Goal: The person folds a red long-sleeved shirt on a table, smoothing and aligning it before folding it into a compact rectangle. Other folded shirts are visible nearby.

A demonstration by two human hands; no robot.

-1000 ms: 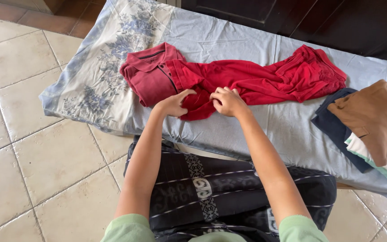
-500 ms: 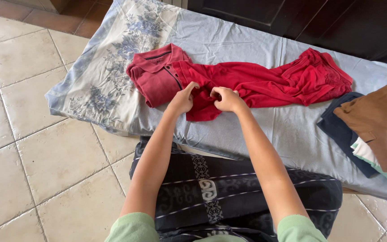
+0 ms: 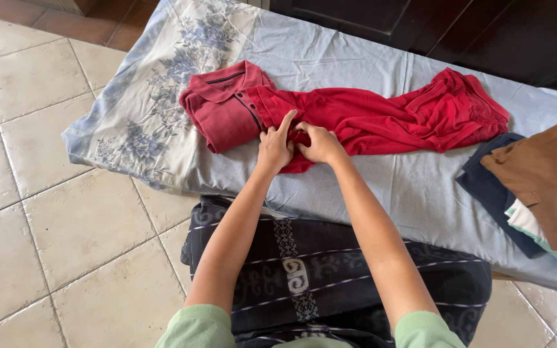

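While the person sat by the pale tiled floor (image 3: pixel 66 219), a soft pad covered with a light blue sheet with a flower print at one end (image 3: pixel 156 96) lay in front of them. On the sheet lay a red cotton polo shirt (image 3: pixel 369 119), stretched out sideways, with its darker collar end (image 3: pixel 217 103) on the left and its bunched bottom end on the right. Both hands were pressed close together on the middle of the shirt, touching each other. The left hand (image 3: pixel 273 147) lay on the cloth with its first finger pointing straight up along the shirt and the other fingers curled down. The right hand (image 3: pixel 319 143) was just beside it, with its fingers bent and pinching a fold of the red cloth. A dark patterned cloth (image 3: pixel 330 264) covered the person's lap, and light green sleeves (image 3: pixel 191 328) showed at the bottom. Far to the right, well apart from the hands, sat a small pile of folded clothes (image 3: pixel 536 187), brown on top, with dark blue and pale green under it.
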